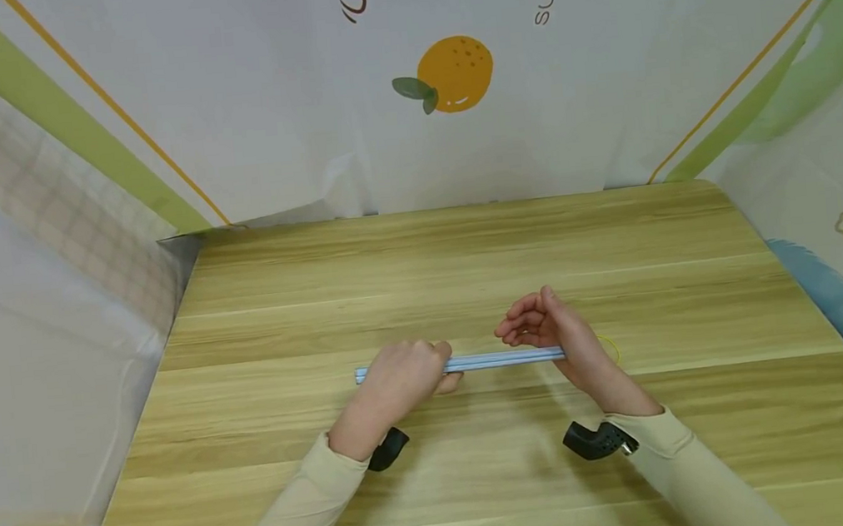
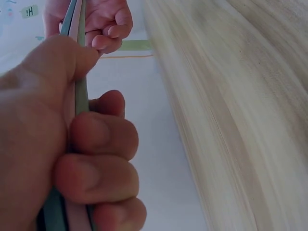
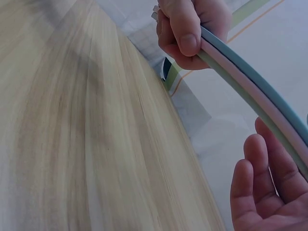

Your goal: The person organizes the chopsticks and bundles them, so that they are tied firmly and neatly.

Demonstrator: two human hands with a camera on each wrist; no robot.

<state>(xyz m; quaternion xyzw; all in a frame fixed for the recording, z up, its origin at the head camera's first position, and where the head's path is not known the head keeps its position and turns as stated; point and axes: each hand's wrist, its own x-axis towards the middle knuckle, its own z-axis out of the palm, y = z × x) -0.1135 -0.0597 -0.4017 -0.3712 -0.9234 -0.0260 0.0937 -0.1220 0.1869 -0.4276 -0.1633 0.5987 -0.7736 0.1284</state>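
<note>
1. Above the bench [image 1: 468, 276], the long, slim bundle [image 1: 501, 360] lies crosswise between the hands; the wrist views show blue-green, pink and green layers along it. Whether they are separate pieces cannot be told. Good handling should keep them flush and parallel.
2. Around the bundle, near its left end, the left hand [image 1: 404, 375] is curled tight, thumb pressing and fingers wrapped. That firm hold looks right: enough squeeze to stop the layers sliding, without bending them.
3. At the other end, the right hand [image 1: 557, 336] has its fingers loosely bent and free of any grip, palm side by the bundle's tip. Whether palm and tip touch cannot be told. A flat, square palm would suit evening the ends; gentle pressure should be enough.
4. Just beyond the right wrist, a thin yellow loop [image 1: 610, 340] is partly hidden. Care is needed not to snag it.
5. Underneath, the bench could serve as a support if the layers slip.
</note>
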